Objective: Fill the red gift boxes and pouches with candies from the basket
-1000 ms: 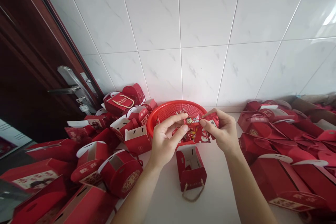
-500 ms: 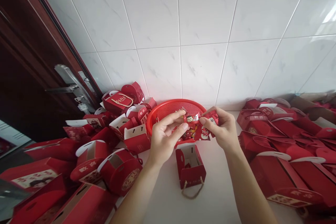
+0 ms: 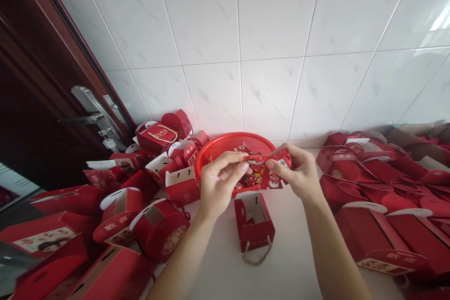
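Observation:
Over the front of a red mesh basket (image 3: pixel 211 144), both of my hands pinch small red wrapped packets. My left hand (image 3: pixel 221 180) has thumb and fingertips closed on the left end of a small red packet (image 3: pixel 257 159). Its other end meets the fingertips of my right hand (image 3: pixel 295 168), which also grips a larger red packet (image 3: pixel 274 179) with white lettering. More printed packets lie in the basket behind. Just below the hands stands an open red box (image 3: pixel 256 232), white inside, with a rope handle hanging at its front; something small and red shows inside.
Many red gift boxes (image 3: pixel 161 229) crowd the left side, some with open flaps. Rows of similar boxes (image 3: pixel 376 234) fill the right. A tiled wall (image 3: pixel 270 93) rises behind the basket, and a dark door with a metal handle (image 3: pixel 93 112) stands at the left.
The small packet between my fingertips has turned, so its printed face shows less. Both hands stay nearly in place, and the view has shifted slightly.

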The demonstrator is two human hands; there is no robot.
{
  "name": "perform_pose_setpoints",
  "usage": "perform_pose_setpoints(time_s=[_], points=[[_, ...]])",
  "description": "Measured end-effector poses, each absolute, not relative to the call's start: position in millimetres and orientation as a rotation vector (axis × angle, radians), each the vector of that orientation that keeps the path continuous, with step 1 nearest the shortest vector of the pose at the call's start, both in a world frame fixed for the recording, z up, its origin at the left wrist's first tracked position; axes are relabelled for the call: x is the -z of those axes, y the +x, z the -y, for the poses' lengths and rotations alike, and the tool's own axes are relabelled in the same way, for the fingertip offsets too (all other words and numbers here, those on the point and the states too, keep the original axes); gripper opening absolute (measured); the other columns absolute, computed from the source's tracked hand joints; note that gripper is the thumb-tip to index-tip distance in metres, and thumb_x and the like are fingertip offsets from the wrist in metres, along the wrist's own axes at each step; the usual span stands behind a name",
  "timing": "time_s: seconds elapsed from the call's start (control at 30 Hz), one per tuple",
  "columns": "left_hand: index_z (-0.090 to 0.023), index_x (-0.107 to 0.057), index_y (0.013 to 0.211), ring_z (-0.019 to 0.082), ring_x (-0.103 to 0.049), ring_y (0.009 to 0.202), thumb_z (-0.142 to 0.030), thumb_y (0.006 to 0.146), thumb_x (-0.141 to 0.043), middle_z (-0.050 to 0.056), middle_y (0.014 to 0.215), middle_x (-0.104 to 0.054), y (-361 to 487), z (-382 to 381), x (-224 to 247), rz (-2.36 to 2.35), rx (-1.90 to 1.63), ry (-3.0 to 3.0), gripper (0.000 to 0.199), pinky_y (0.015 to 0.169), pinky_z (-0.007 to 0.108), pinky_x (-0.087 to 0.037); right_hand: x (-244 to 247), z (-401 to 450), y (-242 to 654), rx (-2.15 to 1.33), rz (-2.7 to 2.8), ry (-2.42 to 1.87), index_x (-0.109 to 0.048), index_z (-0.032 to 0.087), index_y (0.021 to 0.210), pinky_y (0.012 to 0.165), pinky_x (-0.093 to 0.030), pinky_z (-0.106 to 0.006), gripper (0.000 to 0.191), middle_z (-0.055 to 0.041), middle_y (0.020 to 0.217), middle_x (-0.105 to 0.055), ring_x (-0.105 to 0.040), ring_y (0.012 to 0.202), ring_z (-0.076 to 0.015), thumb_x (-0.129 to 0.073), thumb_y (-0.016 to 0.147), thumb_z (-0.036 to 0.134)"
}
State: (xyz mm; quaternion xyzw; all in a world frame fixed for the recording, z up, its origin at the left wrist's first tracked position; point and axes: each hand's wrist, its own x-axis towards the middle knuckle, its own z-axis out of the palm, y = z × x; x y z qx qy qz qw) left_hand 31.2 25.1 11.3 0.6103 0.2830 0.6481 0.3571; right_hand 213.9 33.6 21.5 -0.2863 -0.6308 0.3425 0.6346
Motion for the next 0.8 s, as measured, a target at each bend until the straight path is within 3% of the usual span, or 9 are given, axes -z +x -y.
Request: perform_pose_setpoints(time_s=[0.17,0.37,0.5,0.67,0.8], points=[[-0.021,-0.078,0.087,0.016,-0.073,0.093,-0.010,0.086,-0.069,0.004,0.096,-0.074,30,-27,-10,-0.668,-1.905,1.881,0.015,0.080,0.025,-0.063,-21,-34,217,-0.785,1.458,-0.721,-0.064,0.019,0.065,0.043,-0.032,-0.022,0.030,0.0048,0.054,-0.049,-0.038,0.049,-0.0087,-0.085,0.072,0.039],[-0.020,-0.074,0.089,0.013,-0.072,0.081,-0.004,0.086,-0.066,0.005,0.104,-0.072,30,-29,-5,-0.696,-2.018,2.258,0.019,0.065,0.022,-0.061,-19,-36,220,-0.803,1.445,-0.714,-0.066,0.018,0.067,0.044,-0.031,-0.022,0.025,0.0047,0.054,-0.051,-0.039,0.049,-0.0083,-0.083,0.075,0.035],[-0.020,-0.074,0.091,0.014,-0.072,0.088,-0.003,0.086,-0.064,0.005,0.105,-0.070,27,-29,-9,-0.671,-1.956,2.338,0.020,0.067,0.021,-0.060,-18,-37,223,-0.792,1.415,-0.768,-0.065,0.018,0.066,0.046,-0.032,-0.022,0.026,0.0041,0.055,-0.052,-0.040,0.050,-0.0085,-0.081,0.077,0.035],[-0.018,-0.076,0.087,0.014,-0.069,0.077,-0.007,0.086,-0.064,0.003,0.084,-0.072,9,-30,-22,-0.730,-1.495,2.419,0.016,0.070,0.024,-0.057,-18,-36,231,-0.732,1.334,-0.859,-0.062,0.018,0.064,0.045,-0.032,-0.023,0.033,0.0035,0.055,-0.051,-0.041,0.050,-0.0092,-0.082,0.076,0.041],[-0.019,-0.079,0.090,0.013,-0.068,0.071,-0.010,0.086,-0.064,0.001,0.081,-0.074,3,-31,-22,-0.922,-0.927,2.442,0.018,0.069,0.025,-0.053,-18,-36,234,-0.707,1.319,-0.893,-0.061,0.018,0.064,0.045,-0.033,-0.024,0.035,0.0026,0.056,-0.053,-0.043,0.050,-0.0100,-0.082,0.075,0.044]])
